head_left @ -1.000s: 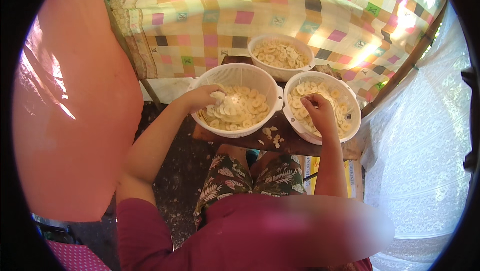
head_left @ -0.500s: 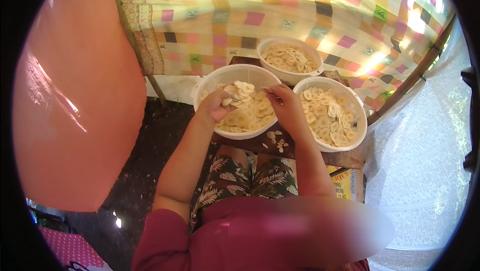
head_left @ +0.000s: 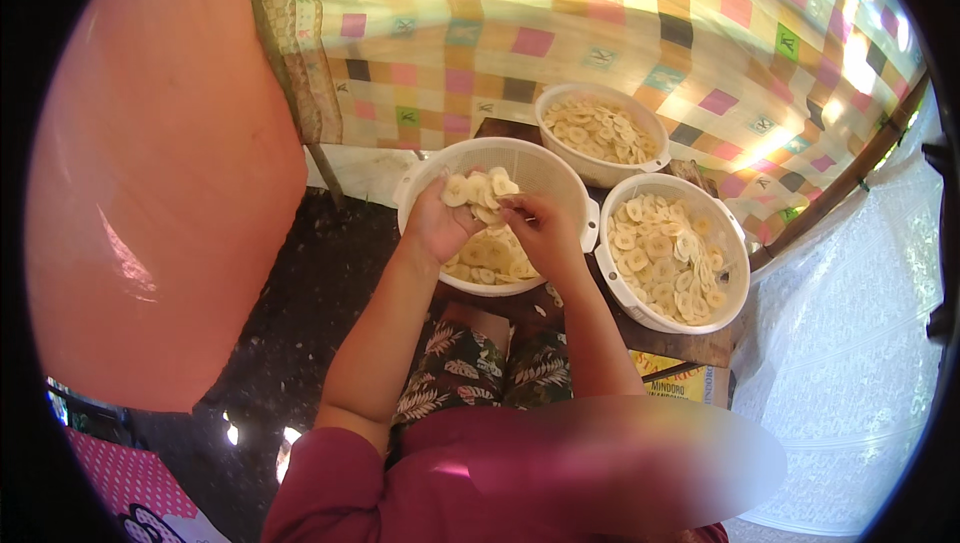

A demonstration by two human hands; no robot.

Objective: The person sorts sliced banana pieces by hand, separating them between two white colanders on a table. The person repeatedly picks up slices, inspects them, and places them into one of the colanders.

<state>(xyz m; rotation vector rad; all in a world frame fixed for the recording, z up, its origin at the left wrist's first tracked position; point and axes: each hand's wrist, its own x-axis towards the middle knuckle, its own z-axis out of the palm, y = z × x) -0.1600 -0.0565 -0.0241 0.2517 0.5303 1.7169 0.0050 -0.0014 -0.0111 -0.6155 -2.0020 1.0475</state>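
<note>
Over the left white plastic basket, my left hand is cupped palm up around a small pile of pale banana slices. My right hand reaches in from the right, thumb and fingers pinched at the pile's near right edge. The slice at its fingertips is partly covered by the fingers. More round slices lie in the basket beneath both hands, which hide part of them.
A second white basket of slices stands to the right, a third behind. All rest on a dark wooden table, with slice scraps near its front edge. A patterned cloth hangs behind; an orange sheet hangs left, a whitish one right.
My right hand has moved from the basket's right side to the pile in my left hand. The left palm has turned up more, showing the slices. The whole view has shifted slightly.
</note>
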